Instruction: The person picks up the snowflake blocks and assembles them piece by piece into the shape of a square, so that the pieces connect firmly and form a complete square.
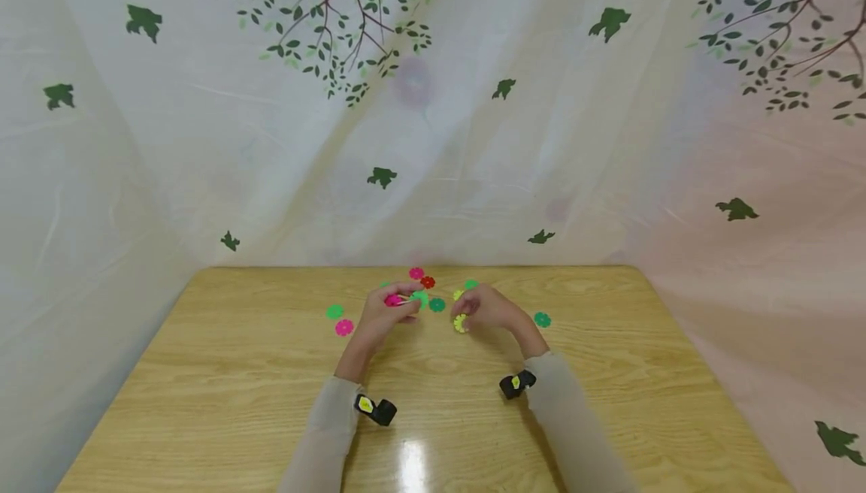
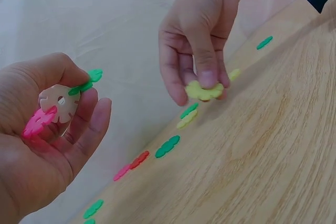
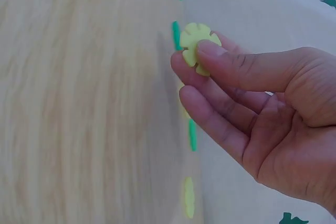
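My left hand (image 1: pixel 387 313) grips a small chain of joined flower-shaped plastic discs. In the left wrist view the chain runs from a pink disc (image 2: pixel 39 123) through a whitish disc (image 2: pixel 56 103) to a green disc (image 2: pixel 93 78), which thumb and fingers pinch. Across from it, my right hand (image 1: pixel 489 308) pinches a single yellow flower disc (image 3: pixel 192 39) between thumb and fingers. Slots show around that disc's rim. The two hands are a short gap apart above the table, and the yellow disc does not touch the chain.
Loose discs lie on the wooden table (image 1: pixel 433 373): a pink disc (image 1: pixel 344 327) and a light green disc (image 1: pixel 334 312) at left, a red disc (image 1: pixel 428 282) and a dark green disc (image 1: pixel 437 304) between the hands, another green disc (image 1: pixel 543 319) at right. A printed curtain (image 1: pixel 446 140) hangs behind.
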The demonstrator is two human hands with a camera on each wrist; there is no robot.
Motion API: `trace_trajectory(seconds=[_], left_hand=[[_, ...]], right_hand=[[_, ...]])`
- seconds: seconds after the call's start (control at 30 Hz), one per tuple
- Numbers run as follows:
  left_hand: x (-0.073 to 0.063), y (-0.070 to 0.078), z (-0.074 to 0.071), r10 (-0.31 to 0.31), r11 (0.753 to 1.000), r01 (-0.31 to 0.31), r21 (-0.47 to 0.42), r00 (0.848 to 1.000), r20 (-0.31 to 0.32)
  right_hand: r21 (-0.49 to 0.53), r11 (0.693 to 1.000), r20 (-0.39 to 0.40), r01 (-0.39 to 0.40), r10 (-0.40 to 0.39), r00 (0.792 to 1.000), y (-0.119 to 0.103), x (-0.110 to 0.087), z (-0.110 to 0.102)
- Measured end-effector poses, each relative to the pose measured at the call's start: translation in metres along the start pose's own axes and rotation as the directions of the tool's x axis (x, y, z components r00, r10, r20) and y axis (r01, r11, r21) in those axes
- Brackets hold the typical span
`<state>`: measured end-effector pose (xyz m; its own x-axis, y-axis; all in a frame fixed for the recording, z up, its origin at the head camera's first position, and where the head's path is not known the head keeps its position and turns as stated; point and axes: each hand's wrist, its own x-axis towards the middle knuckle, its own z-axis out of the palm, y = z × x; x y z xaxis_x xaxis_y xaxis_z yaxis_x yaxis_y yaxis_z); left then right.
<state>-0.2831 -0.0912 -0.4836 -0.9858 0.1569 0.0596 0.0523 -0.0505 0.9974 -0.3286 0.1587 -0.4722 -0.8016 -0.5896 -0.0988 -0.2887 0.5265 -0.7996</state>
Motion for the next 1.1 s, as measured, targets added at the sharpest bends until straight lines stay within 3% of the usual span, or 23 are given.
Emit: trace_trajectory(seconds=[0.17, 0.5, 0.8, 1.1], left_hand=[[0.000, -0.001, 0.002, 0.012, 1.000, -0.012, 0.004, 1.000, -0.005], [-0.001, 0.000, 0.005, -0.002, 0.998, 0.001, -0.061, 1.000, -0.015], [-0.001, 0.003, 0.008, 0.013, 0.997, -0.014, -0.076, 1.000, -0.004], [-0.003, 0.004, 0.010, 0.039, 0.992, -0.040, -0.117, 0.999, -0.007]], right_hand=[[0.128, 0.991, -0.136, 0.025, -0.007, 0.991, -0.003, 0.000, 0.002], [0.319, 0.934, -0.372, 0.160, -0.032, 0.928, -0.023, 0.001, 0.013], [0.300, 0.922, -0.449, 0.245, -0.090, 0.889, -0.041, 0.001, 0.021], [0.268, 0.916, -0.489, 0.299, -0.138, 0.861, -0.041, 0.001, 0.027]])
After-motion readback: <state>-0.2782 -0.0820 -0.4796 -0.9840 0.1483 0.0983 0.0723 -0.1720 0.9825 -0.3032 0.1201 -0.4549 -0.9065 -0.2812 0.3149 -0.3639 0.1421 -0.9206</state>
